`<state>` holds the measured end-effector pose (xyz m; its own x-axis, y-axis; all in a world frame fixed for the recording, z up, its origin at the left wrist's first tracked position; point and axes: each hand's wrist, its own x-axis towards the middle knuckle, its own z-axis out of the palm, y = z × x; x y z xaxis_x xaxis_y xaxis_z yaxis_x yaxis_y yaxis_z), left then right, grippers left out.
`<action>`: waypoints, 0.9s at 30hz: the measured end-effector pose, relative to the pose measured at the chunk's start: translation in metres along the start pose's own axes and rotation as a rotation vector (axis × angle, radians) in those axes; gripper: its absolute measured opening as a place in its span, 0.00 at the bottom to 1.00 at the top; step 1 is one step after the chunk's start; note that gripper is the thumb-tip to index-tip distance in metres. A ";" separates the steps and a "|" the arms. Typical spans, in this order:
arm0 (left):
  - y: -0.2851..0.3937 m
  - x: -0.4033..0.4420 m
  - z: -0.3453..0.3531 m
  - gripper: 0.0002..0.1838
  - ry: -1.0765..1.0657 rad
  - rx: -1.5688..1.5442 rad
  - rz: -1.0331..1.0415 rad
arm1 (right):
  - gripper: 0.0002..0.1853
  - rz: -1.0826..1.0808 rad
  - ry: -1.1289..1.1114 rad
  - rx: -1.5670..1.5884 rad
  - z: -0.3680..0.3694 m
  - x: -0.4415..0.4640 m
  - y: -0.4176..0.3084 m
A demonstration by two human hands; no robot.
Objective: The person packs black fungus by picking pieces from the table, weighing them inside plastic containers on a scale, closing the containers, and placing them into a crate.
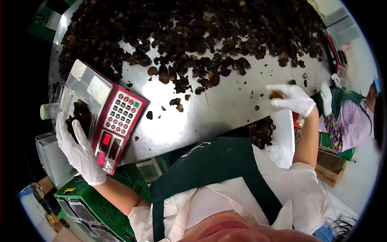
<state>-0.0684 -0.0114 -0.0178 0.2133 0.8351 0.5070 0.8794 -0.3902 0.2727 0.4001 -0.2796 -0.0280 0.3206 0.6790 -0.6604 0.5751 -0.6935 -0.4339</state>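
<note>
Both my hands wear white gloves. My left hand (78,149) is at a clear plastic container (66,103) with dark pieces in it, beside a red and grey digital scale (121,111) with lit red digits. Its fingers are apart; whether they grip the container is unclear. My right hand (292,99) hovers over the metal table (225,101), its fingers curled around a small brown mushroom piece (276,94). Dark dried mushroom pieces (193,32) lie heaped across the far side of the table, with scattered bits nearer me.
A white bin (285,133) holding dark pieces stands below the table's edge. Green crates (100,197) with clear boxes are at lower left. At the right, a gloved co-worker (350,117) stands near another red scale (336,56) and a cardboard box (330,167).
</note>
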 end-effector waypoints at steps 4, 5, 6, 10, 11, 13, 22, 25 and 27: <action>-0.033 0.005 0.019 0.26 -0.275 0.092 0.017 | 0.39 -0.050 0.306 -0.205 0.009 0.007 0.018; -0.028 0.007 0.019 0.26 -0.288 0.021 0.021 | 0.43 -0.192 0.440 -0.175 0.014 0.020 0.001; -0.022 0.009 0.020 0.26 -0.300 -0.052 0.024 | 0.46 -0.333 0.481 -0.185 0.022 0.042 -0.012; 0.021 0.013 0.017 0.26 -0.172 -0.149 0.103 | 0.42 -0.662 0.614 -0.300 0.073 0.139 -0.065; 0.027 0.005 0.015 0.27 -0.066 0.011 0.089 | 0.34 -0.733 0.655 -0.263 0.079 0.161 -0.071; 0.043 -0.015 0.018 0.26 0.053 -0.133 0.123 | 0.18 -0.793 0.666 -0.086 0.080 0.188 -0.087; 0.064 -0.126 0.082 0.33 -0.044 -0.544 0.110 | 0.40 -0.902 0.626 -0.462 0.078 0.232 -0.171; 0.068 -0.131 0.086 0.27 -0.058 -1.141 -0.214 | 0.31 -1.020 0.652 -0.517 0.090 0.229 -0.167; 0.074 -0.134 0.093 0.19 -0.107 -1.273 -0.101 | 0.19 -1.006 0.715 -0.333 0.095 0.225 -0.164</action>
<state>0.0078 -0.1162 -0.1416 0.2545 0.8865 0.3866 -0.1191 -0.3679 0.9222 0.3070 -0.0358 -0.1638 -0.0916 0.9169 0.3885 0.9259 0.2220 -0.3057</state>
